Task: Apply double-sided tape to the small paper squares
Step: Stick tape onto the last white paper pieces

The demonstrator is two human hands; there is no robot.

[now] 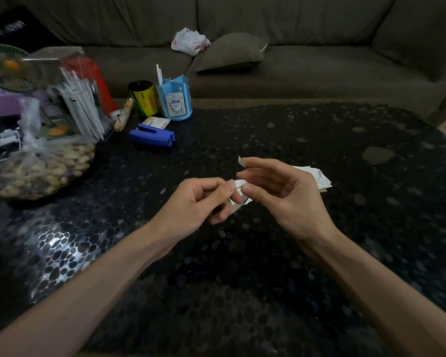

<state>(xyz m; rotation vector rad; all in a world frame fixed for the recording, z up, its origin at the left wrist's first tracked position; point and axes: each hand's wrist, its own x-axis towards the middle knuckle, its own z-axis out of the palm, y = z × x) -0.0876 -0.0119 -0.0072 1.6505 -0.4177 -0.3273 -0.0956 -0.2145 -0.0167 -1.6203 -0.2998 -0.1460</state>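
At frame centre, above the dark pebble-patterned surface [319, 253], the left hand [204, 199] and right hand [291, 197] together pinch one small white paper square [240, 182].

Home living room: a dark olive sofa [307, 76] with a loose cushion [229, 51] and a crumpled plastic bag [189, 41] stands behind a black pebble-patterned coffee table [307, 130]. The table's far left corner is crowded with a small fan [9, 65], a bag of nuts [41, 168], a blue pen holder [174, 101] and a stapler [151, 136].
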